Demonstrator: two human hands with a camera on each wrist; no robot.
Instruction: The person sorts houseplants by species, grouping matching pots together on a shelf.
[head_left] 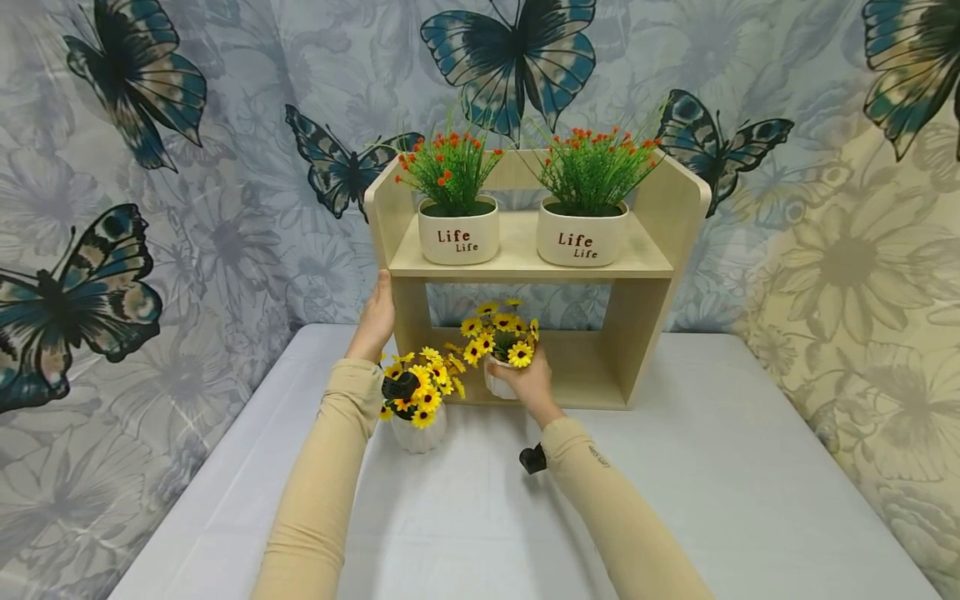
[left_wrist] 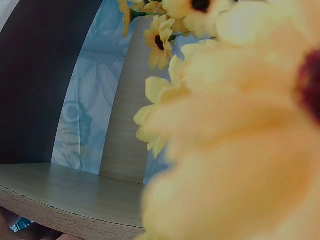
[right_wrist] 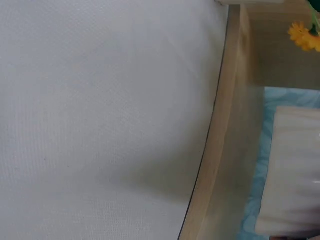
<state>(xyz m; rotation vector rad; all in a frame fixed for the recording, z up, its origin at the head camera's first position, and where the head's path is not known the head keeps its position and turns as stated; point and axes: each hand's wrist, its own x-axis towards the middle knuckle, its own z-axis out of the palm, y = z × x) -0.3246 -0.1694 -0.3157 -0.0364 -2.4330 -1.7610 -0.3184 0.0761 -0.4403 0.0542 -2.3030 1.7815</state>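
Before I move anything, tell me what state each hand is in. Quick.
Left hand: open, resting against the left side of the wooden shelf.
Right hand: closed, holding a white pot of yellow flowers.

- Two white pots of yellow flowers [head_left: 419,432]
- Two white planters of red-flowered greenery [head_left: 459,232]
- One wooden shelf unit [head_left: 651,342], two tiers
- Two sets of fingers [head_left: 383,289], in two tan sleeves [head_left: 307,517]
- Two black wrist cameras [head_left: 532,459]
- One white-topped bench [head_left: 750,483]
- Six butterflies [head_left: 517,62] across the patterned walls [head_left: 843,258]
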